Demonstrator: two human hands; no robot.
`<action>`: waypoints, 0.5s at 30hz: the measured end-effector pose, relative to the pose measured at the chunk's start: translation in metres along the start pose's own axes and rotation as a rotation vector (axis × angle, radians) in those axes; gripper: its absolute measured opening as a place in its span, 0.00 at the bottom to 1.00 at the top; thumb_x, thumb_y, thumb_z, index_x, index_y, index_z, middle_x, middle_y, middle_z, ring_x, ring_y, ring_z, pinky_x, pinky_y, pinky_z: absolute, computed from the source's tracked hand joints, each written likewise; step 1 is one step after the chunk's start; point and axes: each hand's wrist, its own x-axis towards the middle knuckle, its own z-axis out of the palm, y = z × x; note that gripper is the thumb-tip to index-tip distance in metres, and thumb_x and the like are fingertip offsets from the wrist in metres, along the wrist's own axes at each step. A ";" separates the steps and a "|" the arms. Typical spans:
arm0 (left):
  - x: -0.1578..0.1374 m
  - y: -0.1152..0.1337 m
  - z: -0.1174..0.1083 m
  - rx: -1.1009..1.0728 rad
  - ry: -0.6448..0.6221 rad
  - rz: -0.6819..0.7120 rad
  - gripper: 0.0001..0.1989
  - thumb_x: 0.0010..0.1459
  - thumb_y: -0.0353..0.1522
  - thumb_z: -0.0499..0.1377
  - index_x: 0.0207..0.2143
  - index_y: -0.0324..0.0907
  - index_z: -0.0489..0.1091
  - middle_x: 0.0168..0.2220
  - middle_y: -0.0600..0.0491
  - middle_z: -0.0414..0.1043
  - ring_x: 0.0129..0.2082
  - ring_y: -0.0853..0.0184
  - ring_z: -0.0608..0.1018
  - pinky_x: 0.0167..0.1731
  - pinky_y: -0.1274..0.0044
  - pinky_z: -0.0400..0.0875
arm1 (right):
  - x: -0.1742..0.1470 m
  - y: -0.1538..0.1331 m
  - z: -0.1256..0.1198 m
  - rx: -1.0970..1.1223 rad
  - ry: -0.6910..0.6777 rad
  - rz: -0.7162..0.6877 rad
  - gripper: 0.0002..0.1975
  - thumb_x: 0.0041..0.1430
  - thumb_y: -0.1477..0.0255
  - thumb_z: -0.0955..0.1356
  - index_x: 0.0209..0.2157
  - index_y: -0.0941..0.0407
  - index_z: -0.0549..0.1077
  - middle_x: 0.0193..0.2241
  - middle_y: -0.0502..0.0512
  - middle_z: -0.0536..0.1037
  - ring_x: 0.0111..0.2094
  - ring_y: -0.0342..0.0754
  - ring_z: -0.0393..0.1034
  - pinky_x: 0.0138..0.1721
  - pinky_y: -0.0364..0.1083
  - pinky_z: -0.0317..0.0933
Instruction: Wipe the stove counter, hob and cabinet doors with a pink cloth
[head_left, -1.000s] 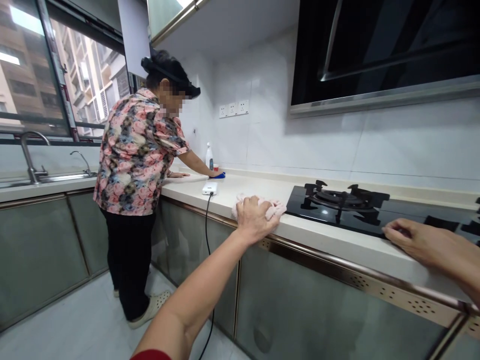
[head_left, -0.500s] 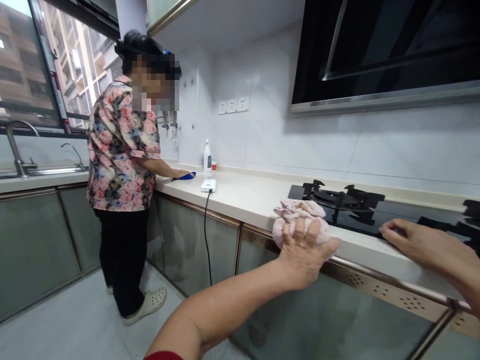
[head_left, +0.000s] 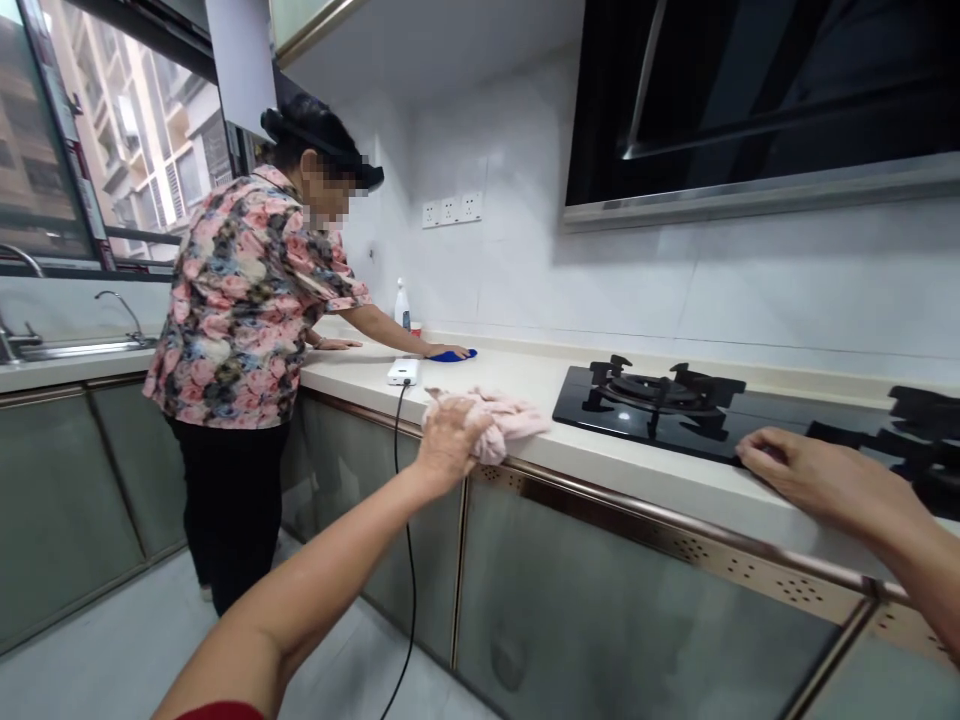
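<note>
My left hand (head_left: 448, 447) is closed on a bunched pale pink cloth (head_left: 510, 412), which lies against the front edge of the white countertop (head_left: 517, 372). Part of the cloth spreads to the right of my fingers, towards the black gas stove (head_left: 622, 415). At the stove's front edge rests my right hand (head_left: 825, 478), its fingers loosely curled in and no object visible in them. Its palm side is hidden from view.
A co-worker in a floral shirt (head_left: 240, 300) leans over the counter at left, one hand on a blue cloth (head_left: 454, 355). A white device (head_left: 403, 372) trails a black cable (head_left: 409, 560) over the edge. A spray bottle (head_left: 402, 303) stands behind.
My left hand has slid the pink cloth leftward along the counter edge, away from the stove. The co-worker has leaned forward, moving the blue cloth to the right. My right hand stays by the stove.
</note>
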 end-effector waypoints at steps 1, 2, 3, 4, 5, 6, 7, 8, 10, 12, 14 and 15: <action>0.002 -0.010 -0.002 0.013 0.000 -0.023 0.33 0.56 0.34 0.63 0.65 0.59 0.64 0.70 0.52 0.57 0.70 0.53 0.57 0.68 0.60 0.53 | 0.000 0.000 0.001 -0.007 0.007 0.001 0.24 0.63 0.52 0.55 0.43 0.48 0.76 0.39 0.61 0.82 0.37 0.62 0.76 0.38 0.55 0.65; 0.004 -0.018 -0.005 0.016 -0.010 -0.038 0.35 0.54 0.33 0.64 0.65 0.59 0.64 0.70 0.52 0.57 0.69 0.53 0.58 0.67 0.61 0.54 | 0.001 0.000 0.002 -0.014 0.010 -0.002 0.24 0.63 0.52 0.55 0.44 0.48 0.76 0.40 0.62 0.82 0.37 0.62 0.76 0.38 0.55 0.65; 0.008 -0.023 -0.008 0.009 -0.024 -0.054 0.36 0.53 0.33 0.64 0.65 0.59 0.64 0.69 0.53 0.59 0.67 0.53 0.60 0.66 0.62 0.56 | 0.002 0.000 0.003 -0.020 0.012 -0.006 0.24 0.63 0.52 0.55 0.44 0.48 0.76 0.40 0.62 0.82 0.37 0.62 0.75 0.38 0.55 0.65; 0.012 -0.024 -0.012 -0.006 -0.037 -0.073 0.36 0.53 0.32 0.63 0.65 0.59 0.64 0.67 0.54 0.61 0.66 0.54 0.62 0.64 0.63 0.58 | 0.002 0.001 0.004 -0.024 0.011 -0.013 0.24 0.63 0.52 0.55 0.45 0.48 0.75 0.40 0.61 0.81 0.38 0.62 0.75 0.38 0.55 0.65; 0.016 -0.021 -0.015 -0.022 -0.046 -0.098 0.35 0.54 0.32 0.62 0.65 0.59 0.64 0.65 0.55 0.63 0.64 0.55 0.64 0.63 0.63 0.59 | 0.003 0.001 0.005 -0.026 0.006 -0.015 0.24 0.63 0.52 0.55 0.45 0.48 0.75 0.40 0.61 0.81 0.39 0.62 0.76 0.39 0.55 0.65; 0.019 -0.016 -0.018 -0.033 -0.052 -0.118 0.34 0.55 0.33 0.61 0.64 0.59 0.64 0.63 0.55 0.65 0.62 0.55 0.65 0.62 0.63 0.60 | 0.004 0.001 0.005 -0.027 -0.003 -0.013 0.24 0.62 0.52 0.56 0.45 0.48 0.75 0.40 0.61 0.81 0.39 0.62 0.76 0.39 0.55 0.65; 0.022 -0.007 -0.020 -0.037 -0.053 -0.121 0.32 0.56 0.34 0.61 0.64 0.59 0.64 0.62 0.54 0.65 0.61 0.55 0.66 0.62 0.63 0.59 | 0.005 0.001 0.006 -0.025 -0.013 -0.008 0.24 0.62 0.52 0.56 0.46 0.48 0.75 0.40 0.61 0.81 0.39 0.62 0.76 0.39 0.55 0.65; 0.024 0.003 -0.021 -0.034 -0.053 -0.098 0.31 0.56 0.35 0.61 0.63 0.58 0.65 0.62 0.53 0.65 0.61 0.54 0.66 0.62 0.61 0.58 | 0.006 0.002 0.006 -0.023 -0.023 -0.001 0.24 0.62 0.52 0.56 0.46 0.48 0.75 0.40 0.61 0.81 0.39 0.62 0.76 0.40 0.55 0.65; 0.026 0.029 -0.020 -0.021 -0.049 0.018 0.31 0.57 0.37 0.61 0.63 0.56 0.65 0.63 0.50 0.64 0.61 0.51 0.65 0.62 0.59 0.57 | 0.007 0.003 0.008 -0.018 -0.032 0.009 0.25 0.62 0.51 0.56 0.47 0.48 0.75 0.40 0.61 0.81 0.39 0.62 0.76 0.40 0.55 0.65; 0.025 0.057 -0.016 -0.009 -0.024 0.152 0.30 0.58 0.38 0.61 0.63 0.53 0.64 0.65 0.47 0.61 0.62 0.49 0.64 0.60 0.57 0.58 | 0.010 0.005 0.009 -0.007 -0.024 -0.001 0.26 0.62 0.49 0.56 0.47 0.48 0.75 0.40 0.62 0.81 0.39 0.63 0.76 0.40 0.56 0.65; 0.025 0.086 -0.010 0.009 0.010 0.234 0.29 0.60 0.38 0.60 0.63 0.50 0.63 0.65 0.44 0.60 0.61 0.46 0.64 0.58 0.55 0.60 | 0.012 0.007 0.011 0.002 -0.016 -0.007 0.26 0.62 0.49 0.56 0.46 0.47 0.75 0.40 0.61 0.81 0.38 0.62 0.76 0.40 0.56 0.66; 0.025 0.100 -0.007 0.019 0.026 0.261 0.28 0.60 0.37 0.59 0.63 0.50 0.63 0.65 0.42 0.60 0.61 0.46 0.64 0.57 0.55 0.61 | 0.013 0.008 0.012 0.003 -0.014 -0.007 0.26 0.61 0.49 0.56 0.46 0.47 0.76 0.40 0.61 0.81 0.38 0.62 0.76 0.40 0.56 0.66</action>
